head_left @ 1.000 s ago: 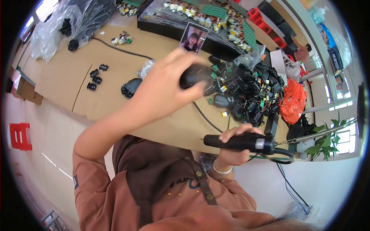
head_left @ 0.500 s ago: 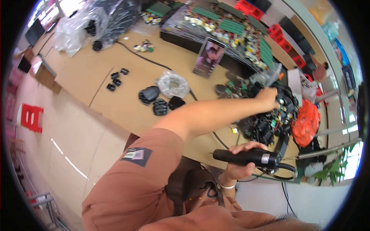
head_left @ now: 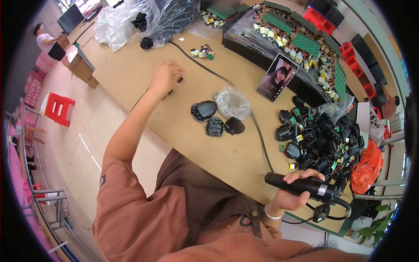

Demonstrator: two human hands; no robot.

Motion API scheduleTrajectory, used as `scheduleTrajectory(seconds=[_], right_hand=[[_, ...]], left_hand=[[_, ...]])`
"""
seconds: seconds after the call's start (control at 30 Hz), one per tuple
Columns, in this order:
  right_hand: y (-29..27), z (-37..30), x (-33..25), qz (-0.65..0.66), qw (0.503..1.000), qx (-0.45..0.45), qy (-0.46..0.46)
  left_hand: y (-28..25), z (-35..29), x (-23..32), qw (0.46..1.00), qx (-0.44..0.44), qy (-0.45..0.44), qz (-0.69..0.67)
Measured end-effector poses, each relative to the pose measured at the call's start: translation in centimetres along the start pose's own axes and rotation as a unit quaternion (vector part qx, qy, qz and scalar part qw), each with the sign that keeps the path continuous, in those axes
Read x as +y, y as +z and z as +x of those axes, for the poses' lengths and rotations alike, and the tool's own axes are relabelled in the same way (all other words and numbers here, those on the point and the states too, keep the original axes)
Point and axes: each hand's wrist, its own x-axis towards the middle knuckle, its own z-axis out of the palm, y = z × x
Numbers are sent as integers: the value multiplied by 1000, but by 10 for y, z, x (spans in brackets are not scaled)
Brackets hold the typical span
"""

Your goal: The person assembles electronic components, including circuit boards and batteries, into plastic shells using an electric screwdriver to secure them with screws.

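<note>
My left hand (head_left: 167, 77) is over the left part of the table with its fingers bent downward. Their tips are hidden, so whether they grip anything does not show. Dark edges of small black parts (head_left: 180, 80) peek out beside and under it. Low on the right, my right hand (head_left: 293, 194) is wrapped round a black electric screwdriver (head_left: 301, 185), its thin tip pointing left and its cable leaving at the right. Between the hands lie several rounded black plastic shells (head_left: 204, 110) and a clear plastic bag (head_left: 233, 104) of small bits.
A heap of black housings with circuit boards and wires (head_left: 321, 139) covers the table's right side. Behind it, a smartphone (head_left: 278, 77) leans against a black tray (head_left: 244, 50) of wired green boards. A cable (head_left: 262, 139) crosses the table. A red stool (head_left: 60, 109) stands left.
My left hand has left the heap and swung far left to the small black parts. The view has turned, shifting the scene rightward. My right hand still holds the screwdriver.
</note>
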Motion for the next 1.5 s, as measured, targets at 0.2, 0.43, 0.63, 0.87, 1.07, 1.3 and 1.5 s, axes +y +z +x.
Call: scheduleTrajectory(seconds=[0.2,0.43,0.63,0.87,1.07,1.3,1.5], right_hand=[[10,0,14,-103,994,25,5],[-10,4,5,-324,941,-38,85],[-17,-16,4,-331,928,61,159],[-2,-58,20,-460,882,95,34],[83,-8,41,-477,826,-297,51],[205,108,237,-362,791,-487,-79],[253,127,331,-525,710,-443,-158]], left_hand=[[8,-37,28,990,-76,104,-51],[7,-60,74,984,-105,107,-95],[16,-119,114,938,9,331,-99],[21,-145,127,915,-94,367,-139],[23,-143,115,930,-148,296,-162],[15,-145,100,920,-52,62,-384],[16,-139,68,921,2,-55,-385]])
